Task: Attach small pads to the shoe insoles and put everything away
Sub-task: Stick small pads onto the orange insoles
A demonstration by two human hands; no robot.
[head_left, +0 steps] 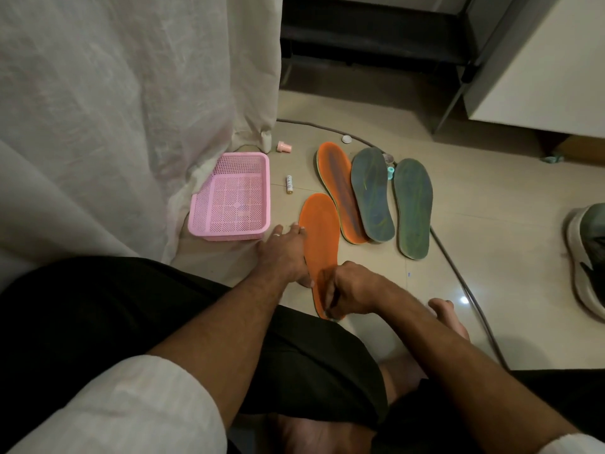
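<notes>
Beige floor tiles (458,224) shine under the person, who sits with dark-trousered legs folded, and a pale curtain (114,109) hangs down to the floor on the left. Taking the pink basket (262,191) as landmark: it stands against the curtain's hem, and everything else lies to its right. A grey shoe (589,257) sits far right of it at the frame edge. Two green insoles (412,208) lie well right of the basket, one beside the other, with an orange insole (340,191) between them and the basket, its edge under the nearer green one. A second orange insole, the near insole (322,237), lies just right of the basket's front corner. The left hand (288,253) rests flat along that near insole's left edge, fingers straight and together, a ring on one. The right hand (350,290) sits over its heel end with fingers curled down toward the surface; whether they pinch a pad cannot be told. A grey cable (458,267) curves behind and right of the insoles. A small battery (289,184) lies just right of the basket, a pink cap (284,147) just behind its far corner, a white cap (346,138) farther right, and a teal piece (390,173) between the green insoles.
</notes>
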